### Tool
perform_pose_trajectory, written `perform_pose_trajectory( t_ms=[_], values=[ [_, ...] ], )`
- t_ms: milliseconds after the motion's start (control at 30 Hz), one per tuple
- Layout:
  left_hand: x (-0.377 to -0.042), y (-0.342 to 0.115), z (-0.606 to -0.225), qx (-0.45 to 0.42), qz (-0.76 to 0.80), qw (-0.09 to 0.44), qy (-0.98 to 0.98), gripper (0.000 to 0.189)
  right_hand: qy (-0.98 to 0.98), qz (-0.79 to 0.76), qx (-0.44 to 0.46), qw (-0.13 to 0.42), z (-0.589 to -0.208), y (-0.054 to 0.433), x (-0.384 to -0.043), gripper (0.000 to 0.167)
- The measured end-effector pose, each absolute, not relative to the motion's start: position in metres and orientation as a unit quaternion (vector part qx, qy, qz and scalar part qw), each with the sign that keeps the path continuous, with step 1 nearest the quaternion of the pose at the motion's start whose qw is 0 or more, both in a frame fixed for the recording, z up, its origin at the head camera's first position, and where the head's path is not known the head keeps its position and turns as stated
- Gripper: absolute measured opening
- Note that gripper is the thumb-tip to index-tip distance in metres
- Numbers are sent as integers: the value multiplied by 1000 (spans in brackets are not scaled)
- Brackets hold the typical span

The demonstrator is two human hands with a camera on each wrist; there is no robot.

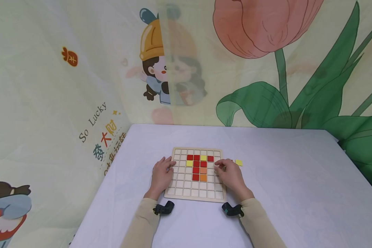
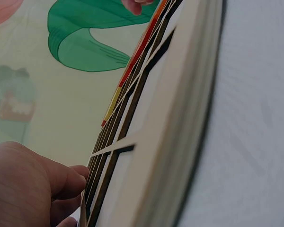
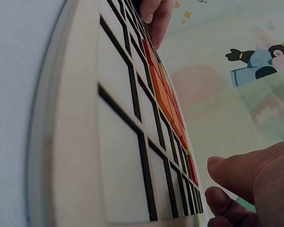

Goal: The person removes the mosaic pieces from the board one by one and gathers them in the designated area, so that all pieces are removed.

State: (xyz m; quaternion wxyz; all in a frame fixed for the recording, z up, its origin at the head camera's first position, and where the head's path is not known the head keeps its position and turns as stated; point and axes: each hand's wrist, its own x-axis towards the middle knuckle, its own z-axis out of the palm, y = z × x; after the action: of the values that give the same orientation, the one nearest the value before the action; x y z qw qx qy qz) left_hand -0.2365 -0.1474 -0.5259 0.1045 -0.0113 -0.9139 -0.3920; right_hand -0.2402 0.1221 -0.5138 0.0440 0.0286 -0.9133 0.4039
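A wooden grid board [image 1: 187, 193] lies on the table, with red tiles [image 1: 196, 170], yellow tiles [image 1: 189, 163] and orange tiles [image 1: 203, 177] set in its squares. Along its left edge rests my left hand [image 1: 162, 176], fingertips touching the frame near the upper left. My right hand [image 1: 232, 176] hovers at the board's right side, fingers bent; in the right wrist view its thumb [image 3: 220, 168] and fingers stand apart with no tile visible between them. Just beyond that hand a loose yellow tile [image 1: 239, 163] lies on the table, a sliver of red beside it mostly hidden.
A white-covered table [image 1: 291, 179] extends around the board, its far edge against a printed curtain [image 1: 186, 69] with a tulip and cartoon figures. A black wrist camera [image 1: 164, 208] sits at the left wrist and another [image 1: 232, 209] at the right.
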Motion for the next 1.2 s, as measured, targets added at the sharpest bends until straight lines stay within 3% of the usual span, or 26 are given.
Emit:
perform_pose_trajectory(
  t_ms=[433,1200],
  values=[
    [-236,-148,-526,-16,-389,105,-915,27,-911,400,95,-32,-506,102,-227,8],
    [-237,-147,-527,-14,-389,105,-915,26,-922,365,124,-35,-513,97,-223,23]
  ],
)
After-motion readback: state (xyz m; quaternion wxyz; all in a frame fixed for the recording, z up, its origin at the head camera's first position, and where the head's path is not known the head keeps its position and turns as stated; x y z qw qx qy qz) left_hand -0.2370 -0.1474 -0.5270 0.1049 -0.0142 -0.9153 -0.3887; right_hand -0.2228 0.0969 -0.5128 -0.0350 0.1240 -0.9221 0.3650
